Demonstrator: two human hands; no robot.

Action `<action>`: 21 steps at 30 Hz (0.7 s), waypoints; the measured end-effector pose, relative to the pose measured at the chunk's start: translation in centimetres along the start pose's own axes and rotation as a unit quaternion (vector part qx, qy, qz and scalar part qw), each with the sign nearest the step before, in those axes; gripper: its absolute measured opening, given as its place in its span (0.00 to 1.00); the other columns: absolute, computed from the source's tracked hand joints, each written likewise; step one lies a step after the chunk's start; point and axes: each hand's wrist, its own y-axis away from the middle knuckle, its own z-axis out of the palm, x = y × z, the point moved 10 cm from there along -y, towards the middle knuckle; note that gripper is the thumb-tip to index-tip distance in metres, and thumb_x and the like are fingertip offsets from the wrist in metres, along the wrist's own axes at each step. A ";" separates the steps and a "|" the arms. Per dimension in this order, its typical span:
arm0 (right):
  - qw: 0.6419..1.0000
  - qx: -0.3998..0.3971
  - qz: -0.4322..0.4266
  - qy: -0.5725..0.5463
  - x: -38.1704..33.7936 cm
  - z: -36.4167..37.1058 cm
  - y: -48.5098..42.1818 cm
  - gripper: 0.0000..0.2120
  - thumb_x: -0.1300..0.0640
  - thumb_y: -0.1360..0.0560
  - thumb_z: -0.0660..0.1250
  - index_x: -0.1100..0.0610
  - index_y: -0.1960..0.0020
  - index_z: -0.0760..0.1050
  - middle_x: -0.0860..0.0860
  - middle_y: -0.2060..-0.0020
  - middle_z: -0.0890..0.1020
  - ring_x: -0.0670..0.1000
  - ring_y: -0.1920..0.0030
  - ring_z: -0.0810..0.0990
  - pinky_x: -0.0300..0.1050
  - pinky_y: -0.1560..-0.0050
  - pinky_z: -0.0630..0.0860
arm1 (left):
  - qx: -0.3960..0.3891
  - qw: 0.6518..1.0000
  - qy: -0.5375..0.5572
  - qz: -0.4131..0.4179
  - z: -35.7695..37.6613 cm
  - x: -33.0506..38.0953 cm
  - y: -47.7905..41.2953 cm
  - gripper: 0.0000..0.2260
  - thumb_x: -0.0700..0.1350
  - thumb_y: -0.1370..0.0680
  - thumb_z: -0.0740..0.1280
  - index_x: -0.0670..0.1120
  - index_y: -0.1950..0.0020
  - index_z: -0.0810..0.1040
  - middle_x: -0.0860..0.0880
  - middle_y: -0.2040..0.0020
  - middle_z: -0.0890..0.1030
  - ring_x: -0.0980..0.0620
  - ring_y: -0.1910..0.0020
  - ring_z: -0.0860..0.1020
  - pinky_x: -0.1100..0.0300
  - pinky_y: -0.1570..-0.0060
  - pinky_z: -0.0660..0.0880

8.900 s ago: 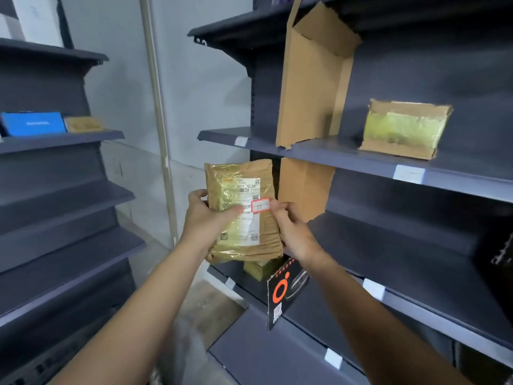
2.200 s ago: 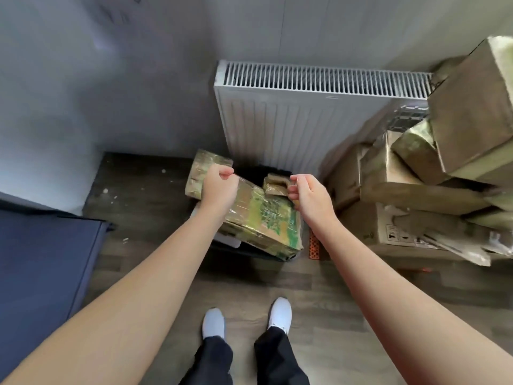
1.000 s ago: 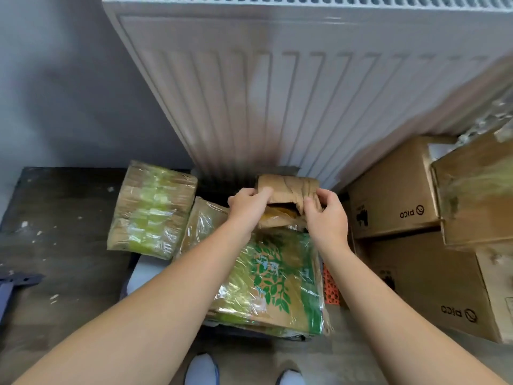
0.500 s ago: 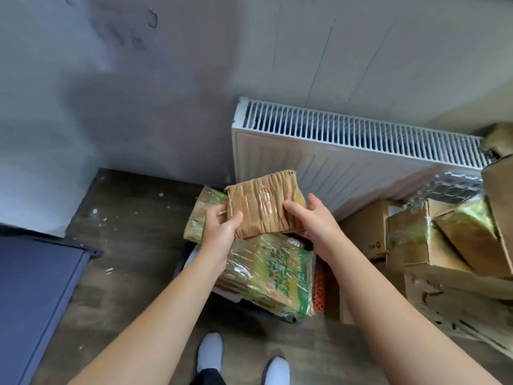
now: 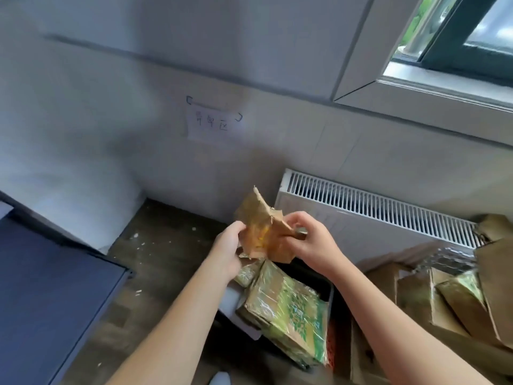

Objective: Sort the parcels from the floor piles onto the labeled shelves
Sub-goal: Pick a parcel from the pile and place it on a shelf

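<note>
Compared with half a second ago, my view has swung upward: a window (image 5: 458,37) now fills the upper right of the frame and a handwritten paper note (image 5: 211,123) shows on the wall at centre. The brown paper parcel (image 5: 256,229), which was held flat with its broad face toward me, has been turned so that one torn corner points up; it is blurred.

The left hand (image 5: 229,251) grips the parcel's lower left edge, its fingers mostly hidden behind the paper. The right hand (image 5: 311,243) has its fingers (image 5: 298,222) curled over the right edge, pinching it. The parcel sits in mid-air at frame centre, in front of the left end of the white radiator (image 5: 374,218), above the floor pile.

Directly below the hands lies a plastic-wrapped parcel with green print (image 5: 288,304), and a smaller wrapped parcel (image 5: 247,275) peeks out just under the left wrist. Cardboard boxes (image 5: 458,301) are heaped at the right edge. A dark blue shelf (image 5: 41,287) fills the lower left corner, with speckled wooden floor (image 5: 161,245) between it and the pile.
</note>
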 end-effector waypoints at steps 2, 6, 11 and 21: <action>0.999 0.001 -0.028 0.021 -1.6 0.4 -0.1 0.15 0.58 0.32 0.77 0.41 0.60 0.75 0.44 0.57 0.80 0.42 0.54 0.78 0.36 0.54 0.73 | -0.005 1.000 -0.007 0.005 -0.2 1.2 0.4 0.16 0.52 0.24 0.64 0.43 0.45 0.81 0.43 0.48 0.84 0.43 0.51 0.82 0.43 0.46 0.78; 0.977 -0.031 -0.147 0.149 -5.5 2.0 -0.3 0.10 0.59 0.32 0.78 0.48 0.55 0.81 0.35 0.58 0.75 0.45 0.53 0.71 0.32 0.54 0.67 | -0.050 0.998 -0.039 0.005 0.5 3.5 1.9 0.37 0.71 0.41 0.72 0.48 0.41 0.82 0.46 0.47 0.85 0.45 0.47 0.83 0.45 0.45 0.79; 0.977 -0.066 -0.150 0.138 -8.1 1.5 -0.6 0.11 0.44 0.28 0.68 0.49 0.52 0.83 0.42 0.53 0.81 0.45 0.46 0.75 0.35 0.45 0.71 | -0.045 0.997 0.007 0.061 0.2 5.8 2.5 0.26 0.54 0.33 0.75 0.42 0.40 0.81 0.40 0.48 0.85 0.39 0.47 0.83 0.42 0.47 0.79; 0.976 0.152 -0.103 0.119 -12.9 -4.4 -4.2 0.09 0.63 0.27 0.72 0.57 0.47 0.79 0.49 0.50 0.73 0.46 0.52 0.76 0.40 0.45 0.74 | -0.127 0.982 -0.002 0.138 0.1 10.7 4.3 0.21 0.49 0.29 0.69 0.39 0.40 0.82 0.38 0.44 0.83 0.39 0.43 0.82 0.42 0.36 0.74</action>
